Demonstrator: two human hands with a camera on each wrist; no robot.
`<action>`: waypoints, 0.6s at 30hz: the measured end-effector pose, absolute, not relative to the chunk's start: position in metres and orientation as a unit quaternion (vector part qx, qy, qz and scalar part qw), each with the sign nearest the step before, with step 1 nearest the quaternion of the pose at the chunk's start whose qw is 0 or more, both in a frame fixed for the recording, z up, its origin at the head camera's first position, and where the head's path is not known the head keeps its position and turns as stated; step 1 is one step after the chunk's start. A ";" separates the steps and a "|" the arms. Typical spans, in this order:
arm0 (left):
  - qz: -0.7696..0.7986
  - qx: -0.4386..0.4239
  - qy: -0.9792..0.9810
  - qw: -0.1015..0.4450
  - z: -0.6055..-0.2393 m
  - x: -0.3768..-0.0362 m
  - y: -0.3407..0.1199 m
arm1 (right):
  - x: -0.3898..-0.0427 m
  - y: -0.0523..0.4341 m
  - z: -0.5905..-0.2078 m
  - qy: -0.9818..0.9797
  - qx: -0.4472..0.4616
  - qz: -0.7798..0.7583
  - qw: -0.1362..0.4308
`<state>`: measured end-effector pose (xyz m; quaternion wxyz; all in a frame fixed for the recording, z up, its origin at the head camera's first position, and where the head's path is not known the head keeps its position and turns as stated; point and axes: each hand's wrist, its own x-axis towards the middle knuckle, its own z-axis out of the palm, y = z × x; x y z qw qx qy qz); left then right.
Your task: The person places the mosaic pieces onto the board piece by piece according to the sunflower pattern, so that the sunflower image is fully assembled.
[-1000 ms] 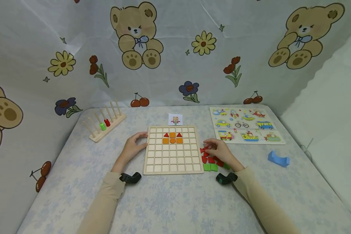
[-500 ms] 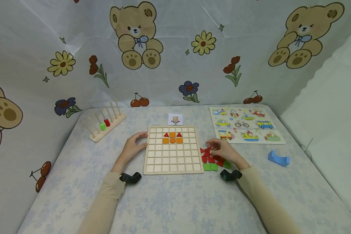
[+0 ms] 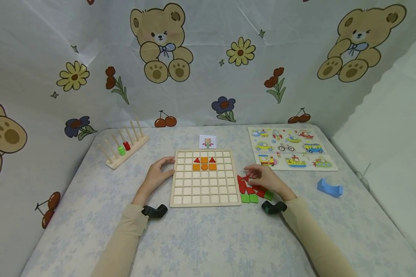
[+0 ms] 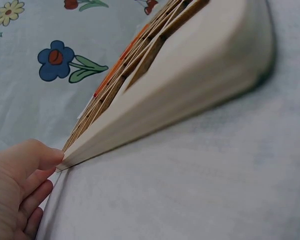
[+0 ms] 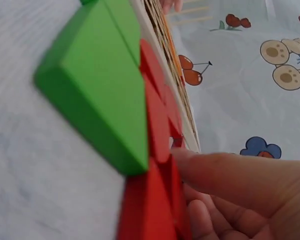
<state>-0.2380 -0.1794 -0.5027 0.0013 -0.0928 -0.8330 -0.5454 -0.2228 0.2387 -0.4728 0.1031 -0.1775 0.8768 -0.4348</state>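
Note:
A square wooden grid board (image 3: pixel 206 205) lies on the table, with orange squares, an orange circle and two red triangles set in its upper cells. My left hand (image 3: pixel 156 175) rests against the board's left edge; the left wrist view shows the thumb (image 4: pixel 47 156) touching the frame. Right of the board is a cluster of loose red pieces (image 3: pixel 250 190). My right hand (image 3: pixel 265 179) is over this cluster, its thumb (image 5: pixel 214 172) at a red piece in the right wrist view. Several green pieces (image 3: pixel 253 198) lie along the cluster's near side.
A small pattern card (image 3: pixel 207 142) lies behind the board. A wooden peg rack (image 3: pixel 131 151) with green and red rings stands back left. A vehicle picture board (image 3: pixel 294 148) lies back right, with a blue curved block (image 3: pixel 330 188) in front of it.
My right hand has shifted slightly right and then stayed among the red pieces. A few red pieces by its fingertips have turned and moved a little. The left hand has stayed at the board.

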 end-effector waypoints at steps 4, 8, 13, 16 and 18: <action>-0.548 -0.093 -0.832 0.000 -0.503 -0.238 -0.179 | -0.221 0.237 -0.473 0.878 -0.166 -0.437 0.104; -0.548 -0.093 -0.832 0.000 -0.503 -0.238 -0.179 | -0.219 0.233 -0.473 0.883 -0.169 -0.429 0.090; -0.547 -0.094 -0.832 0.001 -0.503 -0.238 -0.180 | -0.219 0.230 -0.473 0.884 -0.176 -0.427 0.075; -0.546 -0.094 -0.833 0.001 -0.503 -0.238 -0.181 | -0.219 0.230 -0.472 0.889 -0.166 -0.421 0.065; -0.547 -0.093 -0.832 0.000 -0.503 -0.238 -0.180 | -0.219 0.230 -0.469 0.894 -0.155 -0.418 0.053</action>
